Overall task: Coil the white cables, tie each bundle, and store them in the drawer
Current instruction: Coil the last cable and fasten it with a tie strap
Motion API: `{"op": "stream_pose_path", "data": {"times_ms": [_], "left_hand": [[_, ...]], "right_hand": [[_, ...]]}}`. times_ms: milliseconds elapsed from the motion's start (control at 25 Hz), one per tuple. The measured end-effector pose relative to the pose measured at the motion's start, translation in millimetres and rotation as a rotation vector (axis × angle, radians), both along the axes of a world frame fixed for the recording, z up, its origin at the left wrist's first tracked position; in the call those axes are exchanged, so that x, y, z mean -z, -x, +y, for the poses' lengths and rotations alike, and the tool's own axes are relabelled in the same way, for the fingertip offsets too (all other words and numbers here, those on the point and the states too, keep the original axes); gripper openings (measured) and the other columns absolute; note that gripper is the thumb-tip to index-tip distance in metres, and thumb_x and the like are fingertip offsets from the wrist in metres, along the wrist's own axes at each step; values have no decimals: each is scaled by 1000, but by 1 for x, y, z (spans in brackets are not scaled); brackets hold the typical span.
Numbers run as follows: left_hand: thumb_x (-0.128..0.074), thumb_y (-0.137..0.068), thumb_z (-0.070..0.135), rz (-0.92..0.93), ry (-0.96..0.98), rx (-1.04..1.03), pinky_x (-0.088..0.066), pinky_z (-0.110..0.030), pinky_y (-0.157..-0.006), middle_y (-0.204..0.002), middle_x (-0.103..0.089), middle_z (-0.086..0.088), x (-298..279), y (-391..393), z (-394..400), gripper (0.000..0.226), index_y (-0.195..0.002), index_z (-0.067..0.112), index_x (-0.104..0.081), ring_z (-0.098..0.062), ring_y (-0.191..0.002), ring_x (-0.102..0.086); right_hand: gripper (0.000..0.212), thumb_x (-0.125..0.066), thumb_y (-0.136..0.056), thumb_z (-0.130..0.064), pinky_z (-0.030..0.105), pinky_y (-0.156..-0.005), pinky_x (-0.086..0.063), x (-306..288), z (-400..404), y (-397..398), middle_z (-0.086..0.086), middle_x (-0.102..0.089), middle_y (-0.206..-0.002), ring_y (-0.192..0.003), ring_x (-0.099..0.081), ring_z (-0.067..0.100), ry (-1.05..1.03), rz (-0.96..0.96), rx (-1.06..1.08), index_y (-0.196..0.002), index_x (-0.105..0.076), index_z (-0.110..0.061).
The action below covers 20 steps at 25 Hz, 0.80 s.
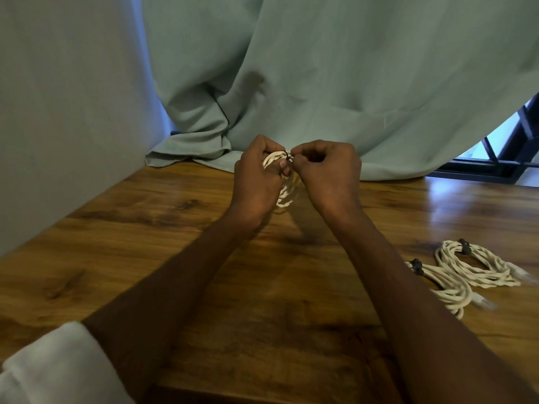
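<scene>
We see both forearms stretched forward over the wooden surface (180,228), hands raised side by side at the far middle. The left hand (256,182) curls around a coiled white cable (287,188); the right hand (326,173) pinches a dark tie (288,156) at the coil's top. Fingers hide most of the coil and tie. Two tied bundles (466,266) lie near right, plug ends blurred.

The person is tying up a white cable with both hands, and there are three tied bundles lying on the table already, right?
Not quite. The head view shows two tied bundles, one beside the other, on the table, not three. The left hand and right hand are tying a white cable.
</scene>
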<state>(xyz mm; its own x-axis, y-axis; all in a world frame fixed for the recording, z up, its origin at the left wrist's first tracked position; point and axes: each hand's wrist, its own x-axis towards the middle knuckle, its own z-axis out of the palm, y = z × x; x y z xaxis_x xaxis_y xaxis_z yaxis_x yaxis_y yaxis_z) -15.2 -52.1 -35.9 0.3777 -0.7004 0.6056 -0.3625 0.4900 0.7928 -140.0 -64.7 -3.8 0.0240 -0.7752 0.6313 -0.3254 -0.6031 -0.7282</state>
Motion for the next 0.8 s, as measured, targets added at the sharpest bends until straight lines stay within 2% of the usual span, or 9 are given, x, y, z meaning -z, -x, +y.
{"op": "stream_pose_path", "data": {"times_ms": [80, 160, 240, 320, 440, 600, 640, 800], "left_hand": [[-66, -94, 3, -24, 1, -13, -49, -28, -63, -84, -70, 0, -1, 2, 1, 12, -99, 14, -64, -10, -70, -64], [-66, -94, 4, -45, 13, -25, -51, -28, -65, -86, -70, 0, -2, 2, 1, 10, -100, 12, -64, -12, -73, -65], [-66, -92, 7, -43, 32, -20, -52, -29, -66, -85, -71, -1, -1, 1, 2, 9, -100, 11, -64, -13, -76, -68], [-65, -92, 7, -46, 35, -26, -53, -29, -66, -85, -72, -1, -1, 1, 3, 8, -99, 12, -63, -13, -76, -69], [-65, -94, 3, -67, 33, -57, -53, -25, -66, -85, -71, 0, -1, 2, 3, 10, -99, 11, -64, -10, -76, -69], [-66, -93, 3, -72, 61, -90, -53, -24, -64, -84, -70, 4, -3, 2, 6, 11, -98, 12, -64, -8, -74, -67], [-67, -92, 4, -70, 61, -91, -54, -25, -64, -85, -70, 4, -3, 1, 6, 11, -98, 14, -64, -8, -74, -67], [-65, -89, 17, 43, 40, -43, -58, -35, -67, -87, -74, -4, -3, -1, 3, 8, -96, 21, -63, -16, -76, -69]], "right_hand": [[10, -78, -85, -12, 14, -64, -55, -1, 0, 1, -11, -75, -72, -69, -70, -2, -41, -28, -19, -88, -82, -20], [10, -78, -84, -9, 22, -68, -60, -1, 0, 1, -4, -77, -75, -71, -74, 5, -136, -108, -78, -88, -81, -17], [14, -77, -85, -6, 25, -70, -59, -1, -1, 2, 3, -79, -84, -74, -76, 11, -272, -248, -159, -96, -80, -14], [21, -77, -85, -5, 24, -68, -57, -1, -3, 4, 7, -78, -89, -71, -74, 11, -345, -314, -201, -105, -78, -11], [19, -77, -86, -10, 26, -71, -59, 2, -4, -1, 2, -78, -89, -76, -73, 9, -275, -219, -112, -105, -79, -12], [17, -74, -89, -12, 9, -67, -51, 5, 0, -8, -7, -78, -88, -72, -68, -6, -137, -130, -13, -104, -81, -16], [17, -75, -89, -13, 11, -70, -53, 7, 0, -9, -7, -78, -89, -75, -69, -6, -137, -156, -22, -105, -82, -16], [15, -76, -90, -9, 37, -86, -64, 10, -3, -11, -4, -80, -90, -88, -76, 10, -216, -322, -120, -101, -82, -18]]}}
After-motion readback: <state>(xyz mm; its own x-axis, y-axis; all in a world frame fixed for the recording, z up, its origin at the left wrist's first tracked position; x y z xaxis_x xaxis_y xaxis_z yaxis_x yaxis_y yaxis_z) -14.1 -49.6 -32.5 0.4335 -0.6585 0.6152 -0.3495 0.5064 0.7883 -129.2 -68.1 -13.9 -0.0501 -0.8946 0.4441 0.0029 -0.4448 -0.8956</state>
